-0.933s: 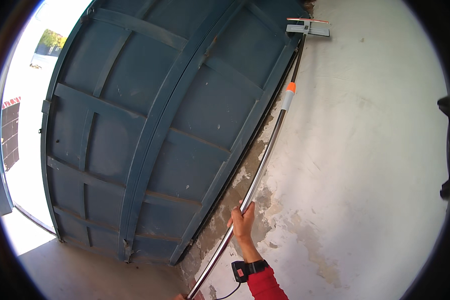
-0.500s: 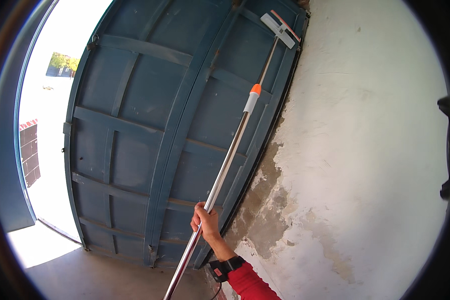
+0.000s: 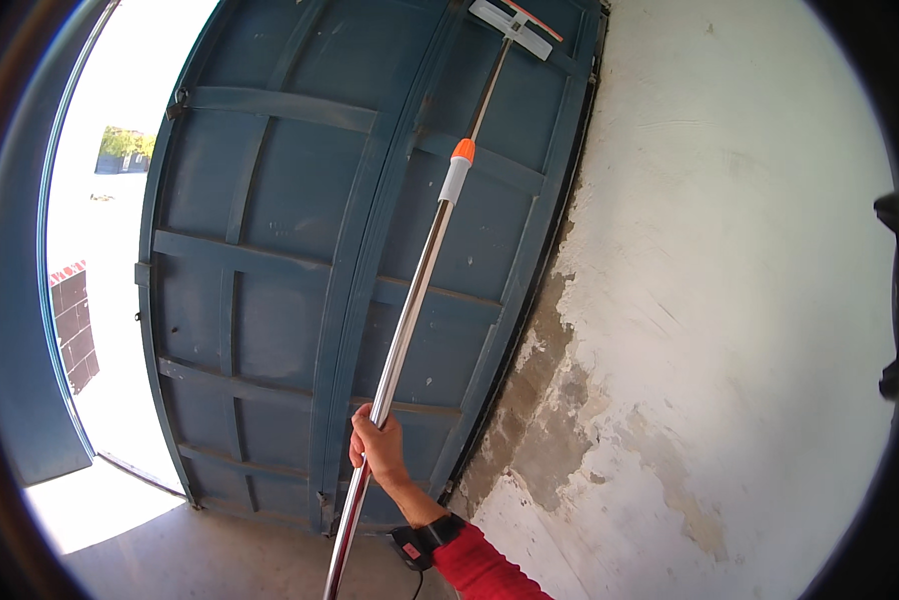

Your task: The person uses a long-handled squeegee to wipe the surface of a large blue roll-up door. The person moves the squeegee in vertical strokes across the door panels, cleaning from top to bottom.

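My right hand (image 3: 380,447) comes in from the lower right in a red sleeve, fingers wrapped round the silver pole of a long-handled squeegee (image 3: 405,325). The pole slants up and to the right, past a grey and orange collar (image 3: 457,172) to a thinner rod. At its top is a white head (image 3: 511,28) with an orange strip, in front of the upper part of a blue panelled metal door (image 3: 285,190). Whether the head touches the door, I cannot tell. The pole's lower end runs out of the picture. My left hand is not in view.
A rough white wall (image 3: 730,250) with peeling plaster rises on the right, meeting the door's edge. On the left, a bright doorway (image 3: 115,400) opens outside beside another blue door leaf (image 3: 20,330). Concrete floor (image 3: 200,550) lies below. A black device (image 3: 425,540) with a cable is strapped to my right wrist.
The squeegee's head has moved up and to the left along the door's upper part. My right hand has shifted left with the pole, its grip unchanged. The view has shifted slightly.
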`<action>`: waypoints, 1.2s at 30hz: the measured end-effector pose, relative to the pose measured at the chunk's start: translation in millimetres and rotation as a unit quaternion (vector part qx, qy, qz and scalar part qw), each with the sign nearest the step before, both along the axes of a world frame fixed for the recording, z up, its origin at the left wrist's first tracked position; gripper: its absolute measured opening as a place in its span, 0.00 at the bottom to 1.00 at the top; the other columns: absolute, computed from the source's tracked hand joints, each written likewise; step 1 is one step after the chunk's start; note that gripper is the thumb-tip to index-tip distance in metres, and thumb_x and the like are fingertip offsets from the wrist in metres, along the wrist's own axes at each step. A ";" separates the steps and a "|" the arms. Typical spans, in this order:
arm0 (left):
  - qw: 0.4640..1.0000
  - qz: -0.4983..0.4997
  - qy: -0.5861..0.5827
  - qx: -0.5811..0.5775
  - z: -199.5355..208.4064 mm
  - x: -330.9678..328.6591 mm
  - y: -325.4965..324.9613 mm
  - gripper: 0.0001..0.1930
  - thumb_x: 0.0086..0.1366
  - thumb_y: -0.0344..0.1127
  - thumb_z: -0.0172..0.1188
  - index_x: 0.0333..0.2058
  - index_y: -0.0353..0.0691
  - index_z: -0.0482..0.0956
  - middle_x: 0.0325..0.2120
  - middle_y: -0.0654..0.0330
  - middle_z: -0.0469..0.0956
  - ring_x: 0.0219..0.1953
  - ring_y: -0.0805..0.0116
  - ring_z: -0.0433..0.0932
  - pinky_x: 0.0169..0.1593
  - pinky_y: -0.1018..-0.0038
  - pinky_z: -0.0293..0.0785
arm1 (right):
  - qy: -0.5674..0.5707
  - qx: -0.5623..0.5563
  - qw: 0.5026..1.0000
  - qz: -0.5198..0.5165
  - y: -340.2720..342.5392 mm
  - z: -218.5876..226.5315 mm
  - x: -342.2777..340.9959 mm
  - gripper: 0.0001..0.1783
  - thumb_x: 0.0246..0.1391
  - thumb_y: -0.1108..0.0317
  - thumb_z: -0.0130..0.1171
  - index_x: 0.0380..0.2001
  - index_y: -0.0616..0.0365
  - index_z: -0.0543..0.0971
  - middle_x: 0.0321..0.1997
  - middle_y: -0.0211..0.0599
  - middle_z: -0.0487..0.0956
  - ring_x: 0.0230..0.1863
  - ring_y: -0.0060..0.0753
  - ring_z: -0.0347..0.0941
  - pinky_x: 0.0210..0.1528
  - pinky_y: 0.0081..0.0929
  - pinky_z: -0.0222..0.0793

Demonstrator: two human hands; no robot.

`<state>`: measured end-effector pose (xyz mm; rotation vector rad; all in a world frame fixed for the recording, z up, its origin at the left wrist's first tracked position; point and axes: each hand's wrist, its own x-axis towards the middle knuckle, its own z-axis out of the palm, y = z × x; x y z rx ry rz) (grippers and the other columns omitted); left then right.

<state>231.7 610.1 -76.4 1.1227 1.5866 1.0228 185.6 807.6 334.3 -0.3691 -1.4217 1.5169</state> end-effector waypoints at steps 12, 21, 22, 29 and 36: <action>0.999 0.030 0.035 -0.004 -31.3 -4.8 8.4 0.15 0.58 0.43 0.63 0.30 0.35 0.84 0.15 0.52 0.77 0.17 0.63 0.75 0.23 0.63 0.71 | 0.010 -0.012 0.997 -0.076 44.3 11.9 73.2 0.06 0.64 0.73 0.55 0.42 0.57 0.71 0.17 0.29 0.66 0.10 0.22 0.60 0.10 0.25 0.59; 0.998 0.051 0.032 -0.033 -29.7 -17.5 -38.4 0.17 0.59 0.46 0.63 0.30 0.35 0.85 0.15 0.51 0.77 0.17 0.63 0.75 0.23 0.62 0.71 | -0.020 0.000 0.999 -0.040 -9.4 0.1 2.6 0.05 0.65 0.71 0.54 0.40 0.58 0.68 0.16 0.30 0.67 0.09 0.23 0.62 0.10 0.26 0.61; 0.997 0.052 0.033 -0.037 -28.7 -18.7 -43.5 0.17 0.60 0.46 0.63 0.30 0.35 0.85 0.15 0.51 0.77 0.17 0.63 0.75 0.23 0.62 0.71 | -0.026 0.010 0.999 -0.039 -18.4 -3.7 -5.4 0.06 0.66 0.71 0.54 0.40 0.58 0.68 0.16 0.29 0.67 0.09 0.23 0.62 0.10 0.26 0.61; 0.996 0.060 0.035 -0.052 -21.5 -17.0 -66.1 0.19 0.61 0.48 0.63 0.31 0.35 0.86 0.15 0.51 0.78 0.17 0.63 0.75 0.23 0.61 0.70 | -0.004 -0.013 1.000 0.001 -55.3 -18.8 -2.6 0.06 0.66 0.72 0.55 0.38 0.56 0.67 0.17 0.29 0.68 0.09 0.22 0.62 0.11 0.26 0.63; 0.995 0.054 0.053 -0.056 -15.3 -14.0 -61.5 0.20 0.62 0.51 0.63 0.32 0.35 0.86 0.15 0.50 0.78 0.17 0.62 0.76 0.24 0.61 0.70 | -0.045 -0.042 0.998 -0.017 -86.7 -34.3 35.8 0.04 0.66 0.74 0.54 0.39 0.57 0.68 0.16 0.29 0.68 0.09 0.24 0.64 0.12 0.26 0.63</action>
